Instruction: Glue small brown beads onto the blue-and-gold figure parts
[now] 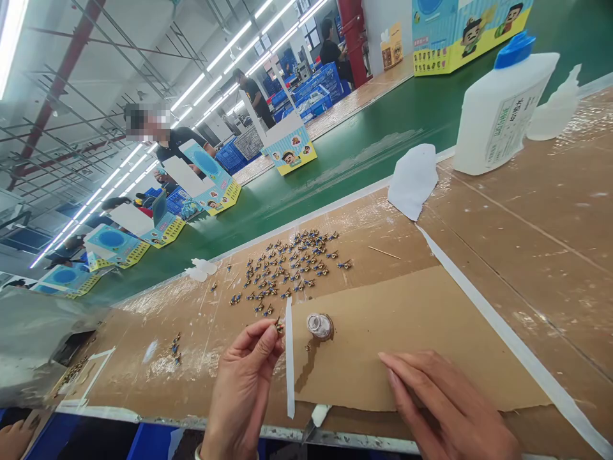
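White plastic bottle [502, 108], blue-capped, stands toward the counter's [550, 255] far right edge, its contents hidden. Near the front edge the left hand [249, 383] pinches a tiny gold-and-blue piece [278, 327] just beside a small clear dish [320, 326]. The right hand [440, 402] lies flat, fingers together, on cardboard [421, 319].

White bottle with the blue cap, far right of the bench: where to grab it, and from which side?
Grip the white bottle around its mid body, below the blue cap, probably from the near side. It stands upright and flat-sided, so the narrower width is easy to span. A small translucent bottle crowds its right; the white cloth lies low at its left.
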